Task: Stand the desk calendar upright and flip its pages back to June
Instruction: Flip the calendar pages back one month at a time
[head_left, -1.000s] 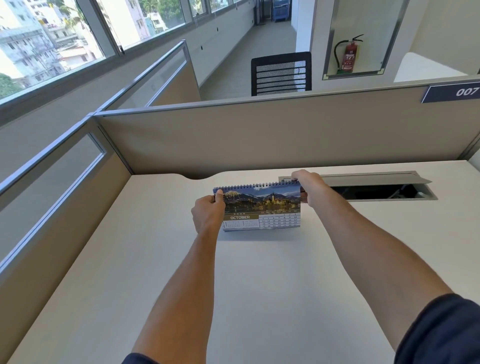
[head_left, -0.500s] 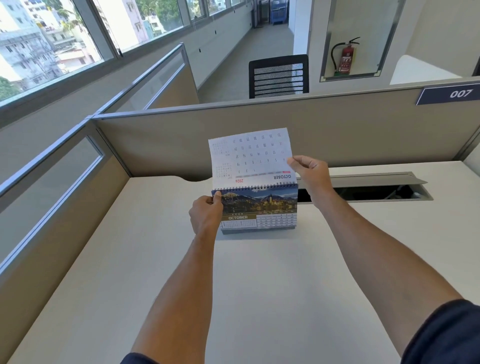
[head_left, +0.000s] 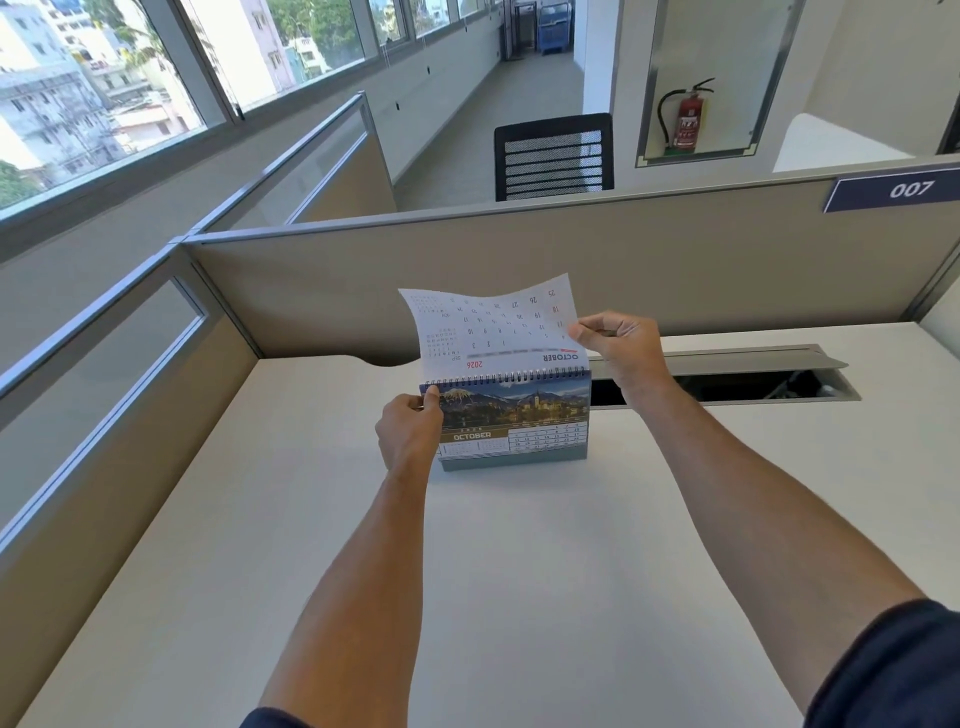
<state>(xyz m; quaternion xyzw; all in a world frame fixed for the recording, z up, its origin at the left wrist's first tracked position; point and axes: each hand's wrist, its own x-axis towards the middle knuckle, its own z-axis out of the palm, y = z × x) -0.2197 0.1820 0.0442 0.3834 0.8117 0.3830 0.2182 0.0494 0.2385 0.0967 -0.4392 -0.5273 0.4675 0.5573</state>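
The desk calendar (head_left: 519, 421) stands upright on the pale desk (head_left: 467, 597), spiral binding on top, its front face showing a landscape photo and the word OCTOBER. My left hand (head_left: 408, 431) pinches the calendar's upper left corner at the binding. One loose page (head_left: 488, 332) is raised above the spiral, curling, its upside-down date grid marked OCTOBER 2026 facing me. My right hand (head_left: 621, 345) pinches that page's right edge between thumb and fingers.
A grey partition (head_left: 519, 270) walls the desk's far side, another runs along the left. An open cable tray with a raised lid (head_left: 727, 364) lies just right of the calendar. A black mesh chair (head_left: 553, 156) stands beyond the partition.
My right hand went from the top of the binding to lifting one page up over the spiral; the page now stands raised and bends more. My left hand kept its grip.
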